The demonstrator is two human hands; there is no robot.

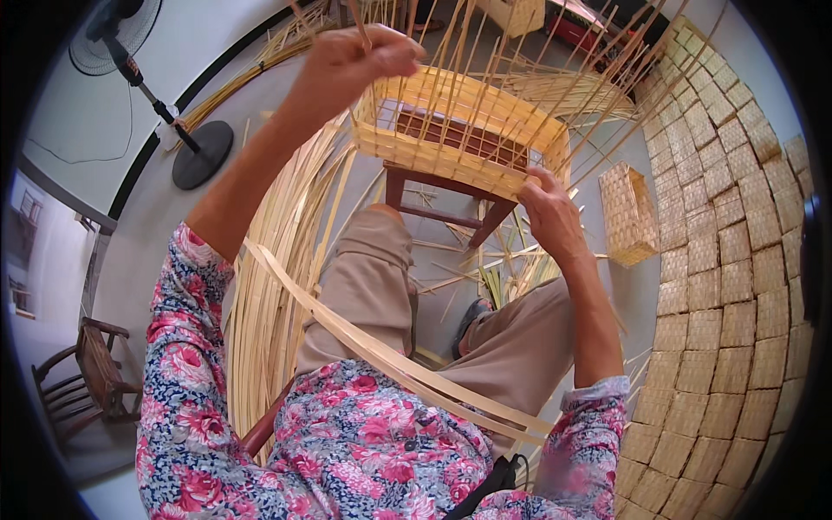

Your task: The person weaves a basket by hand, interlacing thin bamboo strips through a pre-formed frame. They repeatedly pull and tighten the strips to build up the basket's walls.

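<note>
A half-woven rectangular bamboo basket (pixel 440 152) rests on a dark red wooden stool (pixel 500 212) in front of my knees. Its thin upright stakes stick up and fan outward, and the stool top shows through its open-grid bottom. Raised over the far left corner, my left hand (pixel 360 59) is closed in a pinch on a thin bamboo stake (pixel 358 24). At the near right corner, my right hand (pixel 551 211) grips the woven wall, fingers on the upper edge. Several long flat bamboo strips (pixel 364 347) lie across my lap.
A heap of loose bamboo strips (pixel 269 286) lies on the floor at left. Finished woven baskets (pixel 719 286) stand in rows along the right, with one small basket (pixel 627 213) apart. A standing fan (pixel 203 154) and a wooden chair (pixel 102 368) are on the left.
</note>
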